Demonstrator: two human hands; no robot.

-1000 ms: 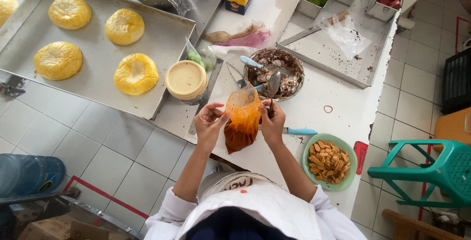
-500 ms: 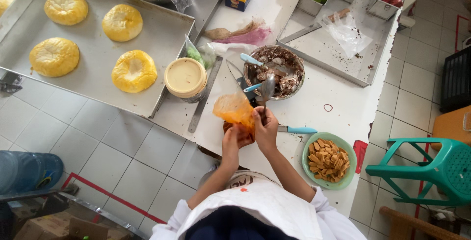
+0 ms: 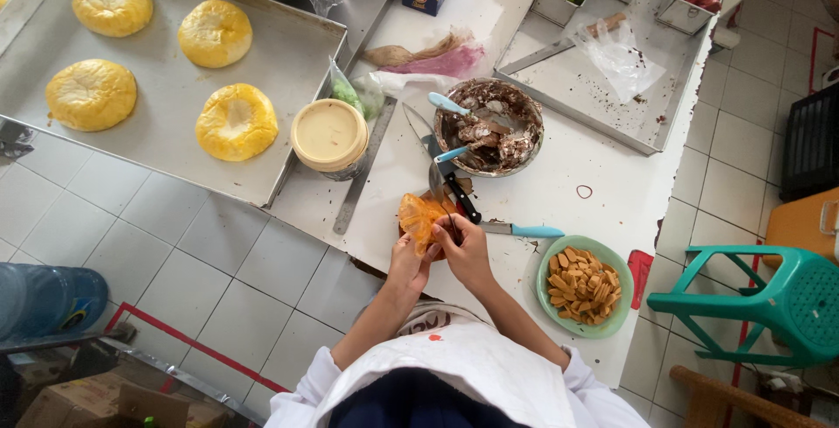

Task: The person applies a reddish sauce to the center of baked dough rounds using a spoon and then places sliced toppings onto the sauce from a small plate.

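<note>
Head view: both hands meet at the table edge. The left hand point(image 3: 407, 257) and right hand point(image 3: 466, 249) have their fingers closed on an orange bag point(image 3: 419, 217), which bulges just beyond the fingertips. A knife point(image 3: 523, 230) lies beside the right fingers.

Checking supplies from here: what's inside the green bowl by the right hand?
The green bowl holds a heap of tan, flat cut pieces. Anything beneath the heap, and the bowl's bottom, is covered.

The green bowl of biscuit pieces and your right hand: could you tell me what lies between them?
In the head view, a blue-handled knife lies on the white table between right hand and green bowl.
</note>
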